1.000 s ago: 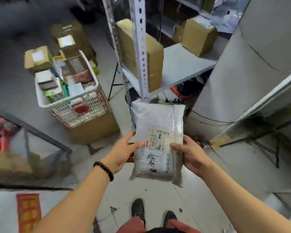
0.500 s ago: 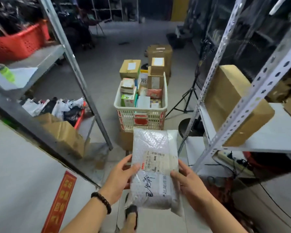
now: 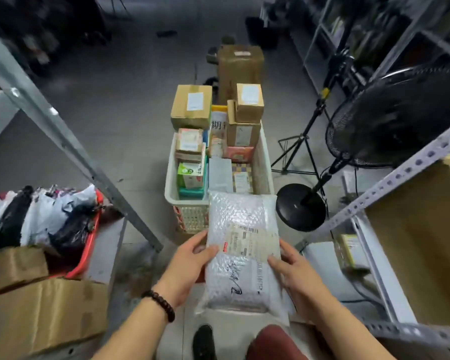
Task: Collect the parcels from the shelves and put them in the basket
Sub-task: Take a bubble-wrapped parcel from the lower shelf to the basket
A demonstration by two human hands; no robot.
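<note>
The left thumb and fingers [image 3: 209,252] curl onto the left edge of the bubble-wrap parcel [image 3: 240,224], and the right fingers [image 3: 276,263] clasp its right edge near the printed label. The left hand [image 3: 190,267] and right hand [image 3: 295,275] hold it between them. The fingers under the parcel are hidden, so how they lie there is unclear.

The parcel is in the air, its far end overlapping the near rim of the white basket [image 3: 170,178] on the floor. The basket is packed with small boxes [image 3: 190,141], with larger cardboard boxes [image 3: 191,106] just behind it.

A beaded bracelet [image 3: 161,304] circles the left wrist. A black standing fan [image 3: 395,120] is to the right and a red crate [image 3: 87,249] of bagged parcels to the left, among metal shelf uprights [image 3: 63,131].
</note>
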